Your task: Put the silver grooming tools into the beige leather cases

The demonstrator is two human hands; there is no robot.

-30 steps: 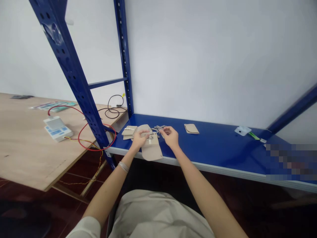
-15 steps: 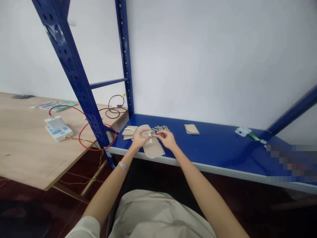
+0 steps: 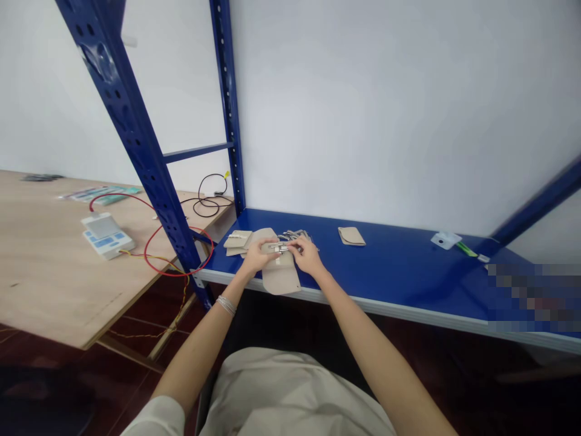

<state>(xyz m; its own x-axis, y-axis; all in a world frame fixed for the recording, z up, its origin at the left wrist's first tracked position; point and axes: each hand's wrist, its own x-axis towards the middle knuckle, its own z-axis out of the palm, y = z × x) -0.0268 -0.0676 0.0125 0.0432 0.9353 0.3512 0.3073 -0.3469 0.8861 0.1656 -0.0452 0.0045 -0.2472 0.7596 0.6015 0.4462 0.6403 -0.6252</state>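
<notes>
My left hand (image 3: 257,257) and my right hand (image 3: 309,257) meet over an unfolded beige sheet (image 3: 281,282), perhaps leather. Between their fingertips is a small silver metal fitting (image 3: 281,247), pinched from both sides. The sheet lies flat on the blue shelf, its near end reaching over the front edge, and a small pale strip shows on it just below the fitting. Right behind my hands is a pile of similar metal fittings (image 3: 295,235), partly covered by my right fingers. Folded beige pieces (image 3: 236,241) are stacked left of my left hand.
Farther right on the blue shelf (image 3: 390,275) sits another folded beige piece (image 3: 351,236). A clear-and-blue item (image 3: 445,240) with a green strip lies near the right post. Blue rack posts rise at the left. A wooden table (image 3: 54,260) there carries a white device (image 3: 108,236) and cables.
The beige sheet has shifted and turned slightly, with its near end lower. The metal fitting now shows more clearly between my fingertips. Both hands have barely moved.
</notes>
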